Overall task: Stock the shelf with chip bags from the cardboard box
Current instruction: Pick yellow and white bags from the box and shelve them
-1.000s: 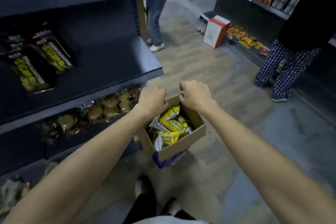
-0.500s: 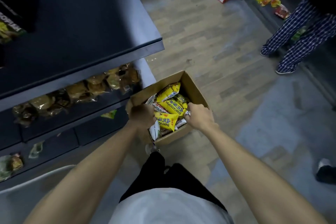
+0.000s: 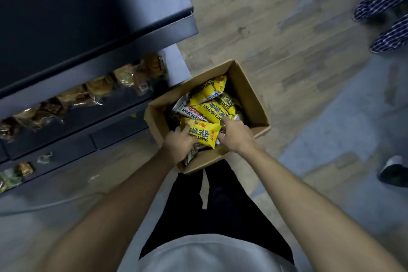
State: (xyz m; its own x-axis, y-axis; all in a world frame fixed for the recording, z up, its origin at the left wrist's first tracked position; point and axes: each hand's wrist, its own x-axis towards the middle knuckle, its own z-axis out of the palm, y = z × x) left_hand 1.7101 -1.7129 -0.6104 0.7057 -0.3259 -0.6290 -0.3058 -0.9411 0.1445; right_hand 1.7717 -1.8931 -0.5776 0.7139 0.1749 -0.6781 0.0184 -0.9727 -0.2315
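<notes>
An open cardboard box (image 3: 249, 95) sits on the floor beside the dark shelf unit (image 3: 88, 20), filled with several yellow chip bags (image 3: 212, 89). The nearest yellow chip bag (image 3: 204, 133) lies across the top of the pile. My left hand (image 3: 178, 144) grips that bag's left end, fingers curled around it. My right hand (image 3: 235, 134) reaches into the box at the bag's right end, fingers curled down onto the bags; what exactly they hold is hidden.
Wrapped pastries (image 3: 99, 87) line the lower shelf at left, with more packets (image 3: 24, 169) on the bottom shelf. A person in checked trousers (image 3: 384, 6) stands at upper right, and another shoe (image 3: 394, 171) is at the right edge. Wooden floor lies beyond the box.
The box went from being held up by its rim to resting on the floor. Both hands moved inside it and closed on the top yellow bag. My view tilted down.
</notes>
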